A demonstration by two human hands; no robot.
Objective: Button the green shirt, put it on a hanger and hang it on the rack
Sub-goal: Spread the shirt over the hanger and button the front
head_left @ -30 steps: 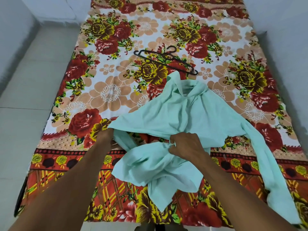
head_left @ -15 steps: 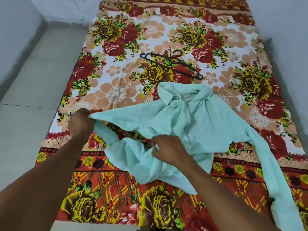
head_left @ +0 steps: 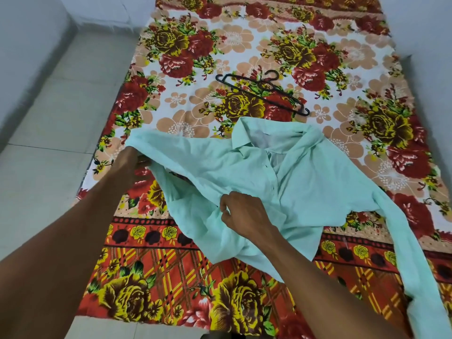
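Observation:
The pale green shirt (head_left: pixel 305 182) lies crumpled on a floral bedsheet (head_left: pixel 186 113), collar toward the far side and front open. One sleeve trails off to the lower right. My left hand (head_left: pixel 129 162) grips the shirt's left sleeve end and holds it stretched out to the left. My right hand (head_left: pixel 241 211) pinches a fold of the shirt's lower front near the middle. A black plastic hanger (head_left: pixel 264 92) lies flat on the sheet just beyond the collar. No rack is in view.
The sheet covers a low mattress. Pale floor tiles (head_left: pixel 53 133) run along its left side, up to a grey wall (head_left: pixel 27 52). Another grey wall (head_left: pixel 430 33) closes the right side.
My left hand has pulled the sleeve outward and farther up the sheet to the left, spreading the shirt. My right hand has stayed pinched on the lower front.

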